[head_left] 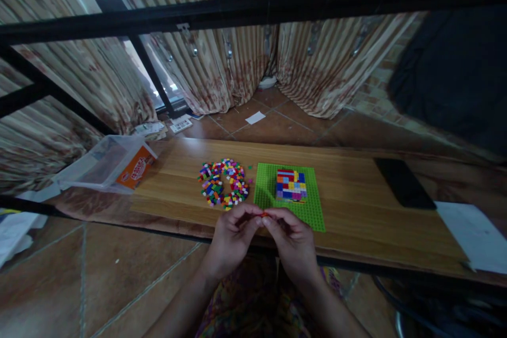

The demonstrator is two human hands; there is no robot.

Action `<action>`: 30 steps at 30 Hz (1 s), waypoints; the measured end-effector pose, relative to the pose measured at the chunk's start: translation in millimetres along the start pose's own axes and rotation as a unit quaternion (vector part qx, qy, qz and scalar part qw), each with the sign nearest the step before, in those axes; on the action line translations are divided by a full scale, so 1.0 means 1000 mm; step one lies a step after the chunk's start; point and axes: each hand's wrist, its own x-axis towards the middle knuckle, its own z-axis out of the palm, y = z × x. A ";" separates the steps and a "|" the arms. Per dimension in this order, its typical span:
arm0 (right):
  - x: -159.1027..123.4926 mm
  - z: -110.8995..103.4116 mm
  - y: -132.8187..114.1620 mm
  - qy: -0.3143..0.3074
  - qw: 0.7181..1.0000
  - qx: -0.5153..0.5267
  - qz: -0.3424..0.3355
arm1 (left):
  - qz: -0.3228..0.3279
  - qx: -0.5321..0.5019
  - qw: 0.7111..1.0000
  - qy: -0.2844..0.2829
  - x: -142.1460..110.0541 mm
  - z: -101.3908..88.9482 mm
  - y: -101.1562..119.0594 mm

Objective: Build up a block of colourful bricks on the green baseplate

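My left hand (pixel 233 235) and my right hand (pixel 291 237) meet at the near edge of the wooden board (pixel 356 190), fingertips pinched together on a small red-orange brick (pixel 264 214). Just beyond them lies a green baseplate (pixel 267 185) carrying a block of multicoloured bricks (pixel 291 185). To the left of the plate sits a ring-shaped pile of loose coloured bricks (pixel 224 183).
A clear plastic box with an orange label (pixel 114 166) lies at the board's left end. A black phone (pixel 404 182) and white paper (pixel 473 235) lie at the right. A black metal bar (pixel 253 8) crosses overhead; curtains hang behind.
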 end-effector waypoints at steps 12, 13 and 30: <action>0.002 -0.013 0.002 -0.054 0.989 0.096 0.100 | -0.041 -0.048 0.996 -0.058 0.000 0.005 0.000; 0.003 -0.014 0.003 -0.054 0.987 0.109 0.109 | -0.041 -0.057 0.995 -0.067 0.001 0.006 0.001; 0.084 -0.103 0.032 0.132 0.970 -0.205 -0.009 | -0.069 -0.017 0.997 0.016 0.008 -0.010 -0.033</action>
